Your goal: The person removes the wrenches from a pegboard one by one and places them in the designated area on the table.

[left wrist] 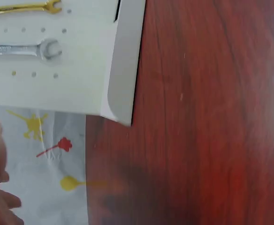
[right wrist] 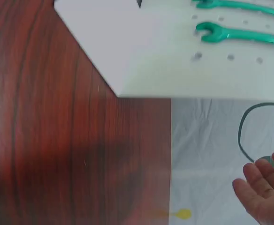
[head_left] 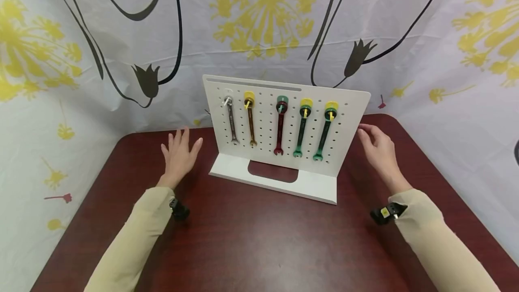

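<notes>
Pegboard stand flanked by left hand, right hand; fingers spread, relaxed, holding nothing. No legible writing on wrenches.

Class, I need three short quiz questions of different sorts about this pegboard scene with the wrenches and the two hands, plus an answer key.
1. How many wrenches hang on the white pegboard?
2. True or false: the left hand grips the silver wrench.
3. Which colour appears on two wrenches? A gold, B red, C green.

Key:
1. Five: the silver wrench, the gold wrench, the red wrench, and two green wrenches.
2. False; both the left hand and the right hand are open beside the pegboard, over the table, holding nothing.
3. C.
</notes>
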Tool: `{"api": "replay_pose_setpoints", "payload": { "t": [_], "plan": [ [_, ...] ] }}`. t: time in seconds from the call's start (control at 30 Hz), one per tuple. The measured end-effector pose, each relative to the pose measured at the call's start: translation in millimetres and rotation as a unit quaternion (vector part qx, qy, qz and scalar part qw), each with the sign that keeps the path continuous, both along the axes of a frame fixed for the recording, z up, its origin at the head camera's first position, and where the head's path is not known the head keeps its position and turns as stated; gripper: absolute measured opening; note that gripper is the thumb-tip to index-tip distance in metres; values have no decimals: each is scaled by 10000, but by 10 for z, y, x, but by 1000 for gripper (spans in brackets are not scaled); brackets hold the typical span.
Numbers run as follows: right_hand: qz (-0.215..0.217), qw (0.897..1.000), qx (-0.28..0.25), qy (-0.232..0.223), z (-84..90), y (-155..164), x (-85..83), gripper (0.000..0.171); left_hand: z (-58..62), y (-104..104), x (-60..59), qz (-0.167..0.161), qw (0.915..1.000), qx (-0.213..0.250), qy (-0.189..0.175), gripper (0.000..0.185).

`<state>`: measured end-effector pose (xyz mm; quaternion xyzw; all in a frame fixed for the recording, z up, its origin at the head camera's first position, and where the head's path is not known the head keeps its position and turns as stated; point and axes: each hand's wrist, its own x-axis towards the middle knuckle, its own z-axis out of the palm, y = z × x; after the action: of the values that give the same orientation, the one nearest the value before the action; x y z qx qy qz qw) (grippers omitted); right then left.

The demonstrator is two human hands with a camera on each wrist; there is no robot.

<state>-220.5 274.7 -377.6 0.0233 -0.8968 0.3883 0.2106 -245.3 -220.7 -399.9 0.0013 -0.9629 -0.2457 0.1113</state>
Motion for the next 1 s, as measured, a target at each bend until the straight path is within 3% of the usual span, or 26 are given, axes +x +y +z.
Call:
{"api": "replay_pose_setpoints", "payload": {
  "t": [0.07,0.13,0.23,0.33,0.47,0.63,0.9,1.0],
  "plan": [
    [71,9990,-450,-21,-12,-35,30,42,-21,43,27,28,9979,399,514,63],
    [226,9947,-1000,15,-27,-73,54,42,-38,104,48,22,9901,900,1078,53],
    [525,9805,-1888,134,-47,-132,86,42,-43,231,61,-11,9701,1647,1785,42],
    [660,9690,-2366,265,-59,-195,119,39,-37,382,67,10,9516,2257,2088,36],
    [574,9649,-2542,337,-70,-276,148,33,-17,576,78,12,9357,2861,2066,33],
    [303,9704,-2365,393,-80,-348,159,28,-10,776,65,-102,9269,3247,1879,33],
    [135,9678,-2471,472,-101,-398,125,21,2,1002,17,-85,9101,3681,1903,34],
    [127,9687,-2430,492,0,-462,190,18,3,1059,4,-45,9029,3839,1935,35]
  ]
}}
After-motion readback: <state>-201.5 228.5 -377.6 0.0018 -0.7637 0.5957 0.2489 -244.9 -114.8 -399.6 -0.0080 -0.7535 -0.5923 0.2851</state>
